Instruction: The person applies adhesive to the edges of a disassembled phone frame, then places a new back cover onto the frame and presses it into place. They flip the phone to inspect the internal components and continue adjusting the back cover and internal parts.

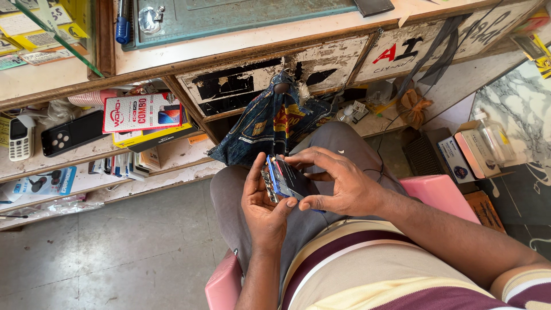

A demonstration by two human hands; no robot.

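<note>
Seat: the person sits on a pink stool (442,192), grey trousers over the knees, a striped shirt in cream and maroon at the bottom of the view.
Phone: a small phone (285,178) with its back off, blue and dark parts showing, is held over the lap, between both hands and touching both.
Left hand: the left hand (263,201) cups the phone from below and from the left; its grip is clenched on the phone, fingers along the left edge, thumb lying under the lower end.
Right hand: the right hand (338,183) comes over from the right; its grip also grasps the phone, fingertips pressed on the upper face, thumb at the lower right corner.
Cloth: a dark blue printed cloth (267,123) hangs from the front of the tabletop, just above the hands, its lower edge near the knees.
Tabletop: a worn wooden tabletop (241,43) runs across the top, with a peeling painted front; a blue-green panel lies on it.
Shelf: on the left, a shelf (86,152) under the tabletop holds a red and white box (140,112), a black phone (72,135) lying back up, and a white keypad phone (20,138) at the far left.
Boxes: to the right of the stool, small boxes (468,155) stand on the floor, well apart from the hands.
Floor: grey tiles (115,258) at lower left.
</note>
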